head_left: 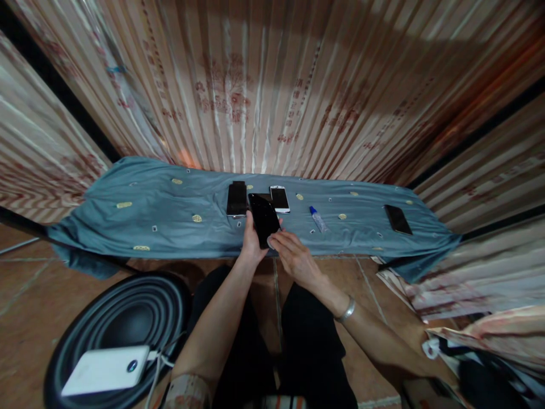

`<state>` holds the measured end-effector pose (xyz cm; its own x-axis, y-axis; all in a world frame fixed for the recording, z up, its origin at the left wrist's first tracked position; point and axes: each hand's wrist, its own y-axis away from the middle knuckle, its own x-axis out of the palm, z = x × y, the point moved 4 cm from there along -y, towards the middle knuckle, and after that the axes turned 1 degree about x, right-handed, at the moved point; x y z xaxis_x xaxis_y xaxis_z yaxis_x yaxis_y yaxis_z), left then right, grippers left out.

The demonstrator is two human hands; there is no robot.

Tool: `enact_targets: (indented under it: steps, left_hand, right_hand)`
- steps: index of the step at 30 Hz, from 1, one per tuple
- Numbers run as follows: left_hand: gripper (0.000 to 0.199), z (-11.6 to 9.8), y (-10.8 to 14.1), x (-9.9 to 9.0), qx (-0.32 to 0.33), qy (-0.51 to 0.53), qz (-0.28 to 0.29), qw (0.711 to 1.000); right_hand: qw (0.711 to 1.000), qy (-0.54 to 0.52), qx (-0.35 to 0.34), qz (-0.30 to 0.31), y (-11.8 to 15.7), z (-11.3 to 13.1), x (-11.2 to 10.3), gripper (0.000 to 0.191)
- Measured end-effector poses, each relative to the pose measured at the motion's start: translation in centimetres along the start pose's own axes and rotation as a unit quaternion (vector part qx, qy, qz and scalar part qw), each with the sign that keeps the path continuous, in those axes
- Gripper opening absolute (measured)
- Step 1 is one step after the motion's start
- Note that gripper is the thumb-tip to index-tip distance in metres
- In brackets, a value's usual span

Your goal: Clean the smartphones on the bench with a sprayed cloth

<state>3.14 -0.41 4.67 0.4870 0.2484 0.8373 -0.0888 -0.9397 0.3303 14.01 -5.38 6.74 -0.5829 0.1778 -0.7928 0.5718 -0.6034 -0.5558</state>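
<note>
Now, the left hand (252, 237) is closed around a big, shiny, black glass phone (263, 213), with the thumb along one side. The phone is held up over the near edge of a long surface (213, 236) that has a blue-green cloth with little yellow shapes on it. The right hand (296, 258) has its fingers close together and pinches a small, pale, round thing (271, 242). That round thing is right at the bottom end of the phone. It is too small to tell what it is made of.

The step in hand looks like rubbing the phone's glass, down at the end nearest the person. To rub more of it, the left hand would need to hold the phone firm and flat, and the right hand would need to press softly and slide up the glass. A hard push could make the phone tip.

Just past the held phone lie a phone with a white edge and a dark screen (280, 199) and a flat, dark phone-like thing (237, 199). To the right is a small, clear bottle with a blue cap (317, 219), lying apart. Another dark, flat phone (398, 219) lies far off at the right end.
</note>
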Motion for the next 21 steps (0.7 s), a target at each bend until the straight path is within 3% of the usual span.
enact_targets:
  steps: [9,16,21]
  left_hand:
    - [0.05,0.9,0.3,0.5,-0.042,0.007,-0.03,0.999]
    - [0.06,1.3,-0.2,-0.1,-0.041,0.016,-0.017,0.999]
    - [0.058,1.1,-0.5,-0.3,-0.009,0.011,-0.031,0.999]
  right_hand:
    - [0.998,0.037,0.046,-0.026,-3.1,-2.4,0.2,0.038]
    - [0.998,0.046,-0.028,-0.012,-4.0,-1.1,1.0,0.039]
    - [0.999,0.039,-0.034,-0.008,-5.1,-1.6,1.7,0.037]
